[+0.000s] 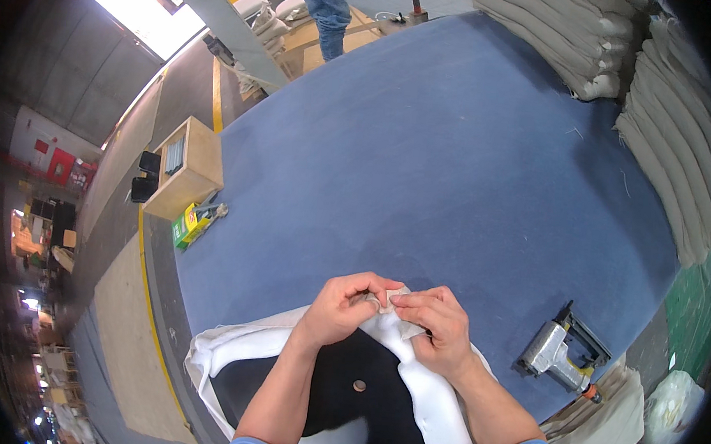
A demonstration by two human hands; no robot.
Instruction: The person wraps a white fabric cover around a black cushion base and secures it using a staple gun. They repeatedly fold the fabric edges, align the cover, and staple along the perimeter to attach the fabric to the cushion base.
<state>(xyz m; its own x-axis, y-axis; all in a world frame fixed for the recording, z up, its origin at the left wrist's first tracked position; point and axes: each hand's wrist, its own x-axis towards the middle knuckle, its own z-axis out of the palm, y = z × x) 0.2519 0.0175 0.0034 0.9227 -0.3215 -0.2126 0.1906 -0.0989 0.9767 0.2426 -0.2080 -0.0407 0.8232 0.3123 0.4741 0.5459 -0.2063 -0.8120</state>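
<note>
At the far edge of a padded panel, black in the middle (358, 420) with a white foam border (433, 405), both my hands meet. Beige fabric (397, 294) is pinched there between the fingers of my left hand (348, 306) and my right hand (437, 325). More of that fabric wraps the panel's left corner and side. A small round brownish piece (359, 386) shows on the black part. To the right of my right hand, a silver and black staple gun (565, 348) lies on the blue table (393, 159).
Stacked grey-beige fabric (675, 137) lines the table's right side. On the left edge are a wooden box (199, 161) and a green and yellow carton (190, 225). A person's jean-clad leg (321, 9) stands beyond the far edge. A clear plastic bag (672, 409) lies lower right.
</note>
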